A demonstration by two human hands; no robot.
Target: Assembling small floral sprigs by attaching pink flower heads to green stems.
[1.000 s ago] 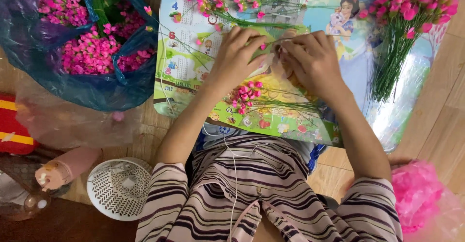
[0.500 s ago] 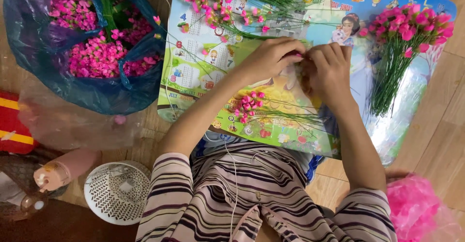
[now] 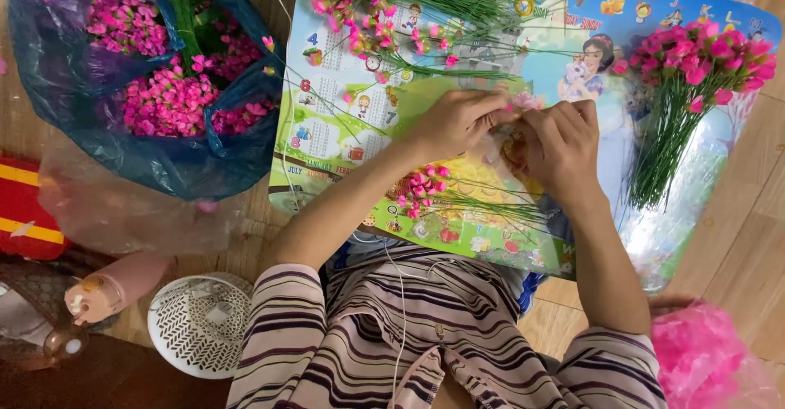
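Evidently your left hand (image 3: 458, 119) and right hand (image 3: 556, 143) pinched one small pink flower (image 3: 523, 100) between fingertips at centre frame; it looked light, soft, easily crushed, best held at its base.

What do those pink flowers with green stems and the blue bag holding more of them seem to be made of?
The pink flowers look artificial, probably plastic or fabric petals: identical shapes, uniform vivid colour. Their green stems look like thin plastic or coated wire, straight and even. The blue bag seems thin plastic film, glossy, crinkled and partly see-through. The left hand and right hand pinch one small pink flower; its material is unclear.
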